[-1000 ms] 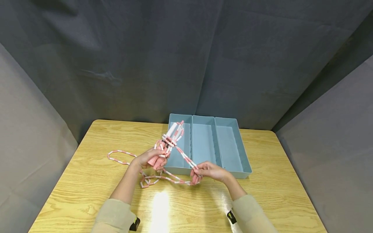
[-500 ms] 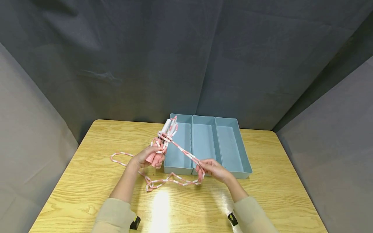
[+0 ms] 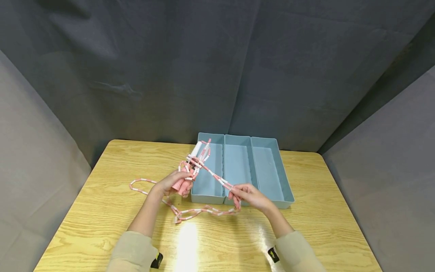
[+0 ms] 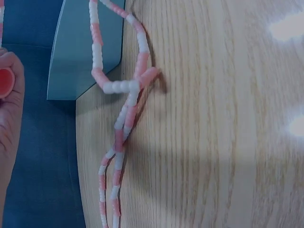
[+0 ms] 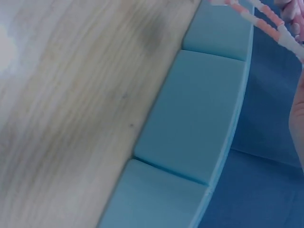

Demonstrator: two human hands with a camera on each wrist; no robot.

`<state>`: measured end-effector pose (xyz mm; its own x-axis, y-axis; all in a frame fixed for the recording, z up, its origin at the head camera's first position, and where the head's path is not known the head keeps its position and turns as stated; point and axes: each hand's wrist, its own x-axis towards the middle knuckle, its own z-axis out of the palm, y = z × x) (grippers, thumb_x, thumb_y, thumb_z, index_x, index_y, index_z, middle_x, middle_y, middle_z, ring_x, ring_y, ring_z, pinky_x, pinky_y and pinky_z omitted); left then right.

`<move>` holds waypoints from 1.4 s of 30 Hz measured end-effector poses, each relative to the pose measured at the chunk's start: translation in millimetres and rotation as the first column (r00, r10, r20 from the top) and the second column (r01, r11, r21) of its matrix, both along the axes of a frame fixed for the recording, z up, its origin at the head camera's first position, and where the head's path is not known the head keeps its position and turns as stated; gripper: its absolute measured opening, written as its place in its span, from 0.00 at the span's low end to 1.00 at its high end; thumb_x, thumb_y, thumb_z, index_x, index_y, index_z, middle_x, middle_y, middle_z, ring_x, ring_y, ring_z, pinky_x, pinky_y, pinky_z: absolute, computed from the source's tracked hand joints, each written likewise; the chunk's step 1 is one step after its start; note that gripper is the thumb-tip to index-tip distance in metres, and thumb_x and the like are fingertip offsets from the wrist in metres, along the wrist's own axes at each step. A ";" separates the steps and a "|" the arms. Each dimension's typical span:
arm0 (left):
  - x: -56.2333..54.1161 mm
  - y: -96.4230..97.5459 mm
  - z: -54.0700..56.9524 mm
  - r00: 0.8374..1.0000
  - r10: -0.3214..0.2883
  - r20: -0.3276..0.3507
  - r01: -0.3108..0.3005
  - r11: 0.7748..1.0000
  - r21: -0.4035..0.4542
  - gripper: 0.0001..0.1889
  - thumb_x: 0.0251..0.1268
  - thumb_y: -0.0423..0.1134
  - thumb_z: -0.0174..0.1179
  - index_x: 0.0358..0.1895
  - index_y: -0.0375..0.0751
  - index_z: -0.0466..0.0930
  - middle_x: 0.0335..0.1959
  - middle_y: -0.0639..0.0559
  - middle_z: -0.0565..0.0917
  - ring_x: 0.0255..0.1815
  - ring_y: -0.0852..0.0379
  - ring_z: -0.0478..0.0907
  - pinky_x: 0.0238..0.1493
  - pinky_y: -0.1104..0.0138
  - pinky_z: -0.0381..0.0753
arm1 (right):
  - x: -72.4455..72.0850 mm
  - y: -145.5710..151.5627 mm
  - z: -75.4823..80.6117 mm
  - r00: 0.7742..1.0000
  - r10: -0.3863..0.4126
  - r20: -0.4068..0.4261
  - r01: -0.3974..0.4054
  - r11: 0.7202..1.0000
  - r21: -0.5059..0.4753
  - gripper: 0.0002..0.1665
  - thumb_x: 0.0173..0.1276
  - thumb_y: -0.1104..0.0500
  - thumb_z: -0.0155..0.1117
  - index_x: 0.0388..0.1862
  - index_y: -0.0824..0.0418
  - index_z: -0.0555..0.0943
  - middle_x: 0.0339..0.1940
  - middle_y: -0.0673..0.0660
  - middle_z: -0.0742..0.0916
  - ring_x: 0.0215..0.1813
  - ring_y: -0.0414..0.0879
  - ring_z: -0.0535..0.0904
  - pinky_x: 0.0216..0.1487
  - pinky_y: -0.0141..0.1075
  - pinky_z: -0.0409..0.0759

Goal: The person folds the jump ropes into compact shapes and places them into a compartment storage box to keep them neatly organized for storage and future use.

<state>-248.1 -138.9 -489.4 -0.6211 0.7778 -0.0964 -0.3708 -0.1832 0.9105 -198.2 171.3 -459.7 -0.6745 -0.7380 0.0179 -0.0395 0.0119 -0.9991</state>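
My left hand [image 3: 171,182] grips the pink handles [image 3: 182,184] of a beaded jump rope, their white ends [image 3: 196,148] pointing up and away over the left part of the tray. Pink and white beaded rope is wound around the handles in a crossing wrap. From that wrap a doubled stretch of rope [image 3: 217,177] runs down to the right, where my right hand [image 3: 250,196] pinches it. Below the hands, more rope [image 4: 118,128] hangs and trails over the table in the left wrist view. One handle's round pink end [image 4: 5,83] shows beside the left palm.
Behind the hands stands a blue-grey tray [image 3: 288,194] with three long compartments. A rope loop [image 3: 141,180] lies left of the left forearm on the wooden table [image 3: 326,211]. Dark curtain [image 3: 170,75] hangs at the table's back edge, with grey panels at both sides.
My right hand has moved to the right, drawing the doubled rope out longer from the wrap. The trailing rope has slid right with it. The handle bundle has shifted slightly left.
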 end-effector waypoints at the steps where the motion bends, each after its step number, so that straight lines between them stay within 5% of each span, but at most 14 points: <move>1: 0.0 0.1 -0.3 1.000 0.003 -0.001 -0.003 1.000 -0.006 0.17 0.69 0.40 0.36 0.27 0.37 0.71 0.17 0.52 0.76 0.14 0.62 0.70 0.20 0.69 0.72 | 0.6 -0.5 2.4 1.000 0.000 -0.016 0.001 1.000 0.025 0.17 0.74 0.63 0.39 0.33 0.67 0.76 0.15 0.60 0.77 0.18 0.43 0.73 0.23 0.37 0.76; 5: 0.7 0.3 -0.5 1.000 0.021 0.005 -0.021 0.999 -0.045 0.15 0.68 0.41 0.38 0.28 0.37 0.71 0.17 0.51 0.76 0.14 0.61 0.71 0.20 0.69 0.73 | 2.5 -3.8 13.5 0.997 0.029 -0.066 -0.022 0.995 0.097 0.17 0.74 0.63 0.41 0.34 0.71 0.76 0.15 0.69 0.74 0.16 0.41 0.72 0.21 0.37 0.74; 10: 2.0 1.8 0.4 0.999 0.044 0.007 -0.043 0.993 -0.106 0.14 0.68 0.40 0.41 0.29 0.35 0.71 0.17 0.50 0.76 0.14 0.60 0.71 0.19 0.69 0.74 | 3.9 -7.7 26.3 0.992 0.070 -0.100 -0.053 0.984 0.169 0.17 0.73 0.62 0.42 0.33 0.68 0.77 0.14 0.68 0.74 0.15 0.39 0.71 0.17 0.34 0.73; 19: 3.2 4.7 4.5 0.999 0.027 -0.024 -0.031 0.978 -0.204 0.16 0.69 0.39 0.40 0.28 0.32 0.72 0.15 0.49 0.76 0.12 0.60 0.72 0.19 0.69 0.75 | 4.6 -15.7 44.4 0.988 0.106 -0.116 -0.071 0.959 0.273 0.16 0.73 0.59 0.45 0.30 0.65 0.77 0.12 0.63 0.74 0.16 0.65 0.67 0.17 0.30 0.69; 26: 2.8 5.8 0.2 0.996 -0.022 -0.088 -0.002 0.966 -0.257 0.18 0.68 0.41 0.43 0.21 0.35 0.72 0.12 0.50 0.75 0.10 0.61 0.72 0.17 0.69 0.73 | 4.8 -21.0 56.5 0.989 0.098 -0.110 -0.051 0.929 0.367 0.16 0.71 0.56 0.48 0.28 0.62 0.78 0.12 0.58 0.75 0.15 0.48 0.68 0.16 0.32 0.67; 32: 5.1 6.6 2.6 0.989 -0.084 -0.120 0.045 0.953 -0.298 0.20 0.66 0.40 0.44 0.17 0.34 0.71 0.10 0.50 0.75 0.09 0.61 0.70 0.13 0.72 0.68 | 3.4 -20.9 66.1 0.984 0.129 -0.124 -0.070 0.914 0.399 0.16 0.71 0.58 0.48 0.28 0.63 0.79 0.11 0.55 0.75 0.14 0.49 0.67 0.16 0.30 0.65; 42: 6.1 9.2 6.7 0.961 -0.222 -0.165 0.127 0.884 -0.451 0.22 0.65 0.41 0.46 0.12 0.35 0.68 0.08 0.49 0.73 0.08 0.59 0.68 0.13 0.72 0.66 | -5.2 -18.9 76.0 0.962 0.208 -0.177 -0.120 0.904 0.411 0.16 0.71 0.59 0.48 0.27 0.63 0.78 0.10 0.49 0.71 0.14 0.38 0.64 0.16 0.28 0.66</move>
